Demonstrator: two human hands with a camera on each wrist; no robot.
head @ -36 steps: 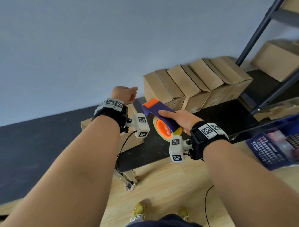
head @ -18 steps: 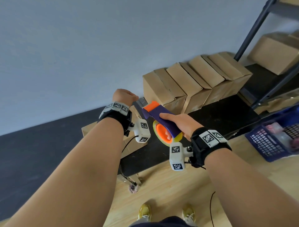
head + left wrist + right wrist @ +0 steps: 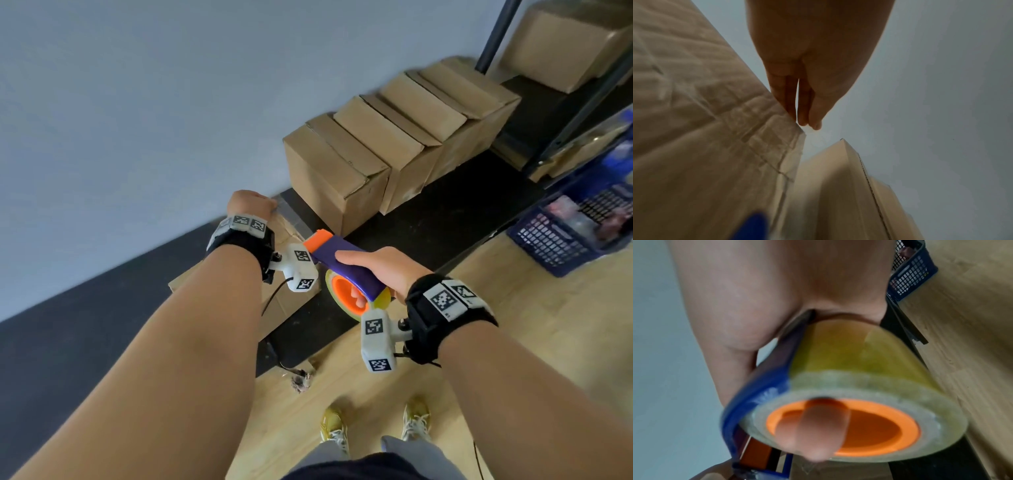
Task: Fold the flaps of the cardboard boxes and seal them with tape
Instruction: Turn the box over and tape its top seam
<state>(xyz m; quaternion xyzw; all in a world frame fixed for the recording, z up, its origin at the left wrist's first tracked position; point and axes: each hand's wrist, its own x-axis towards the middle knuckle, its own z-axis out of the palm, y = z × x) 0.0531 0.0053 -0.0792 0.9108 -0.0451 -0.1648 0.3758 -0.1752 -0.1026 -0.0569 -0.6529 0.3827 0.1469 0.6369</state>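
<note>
Though my left forearm hides most of the cardboard box (image 3: pixel 291 301) at nine o'clock, its taped far edge shows. My left hand (image 3: pixel 251 205) rests there, fingertips (image 3: pixel 805 120) straight and together, pressing the clear tape (image 3: pixel 777 146) at the corner. At three o'clock my right hand (image 3: pixel 383 270) grips the tape dispenser (image 3: pixel 346 263), fingers curled through its orange core; the blade end is blurred. A row of boxes (image 3: pixel 387 150) stands at one o'clock.
</note>
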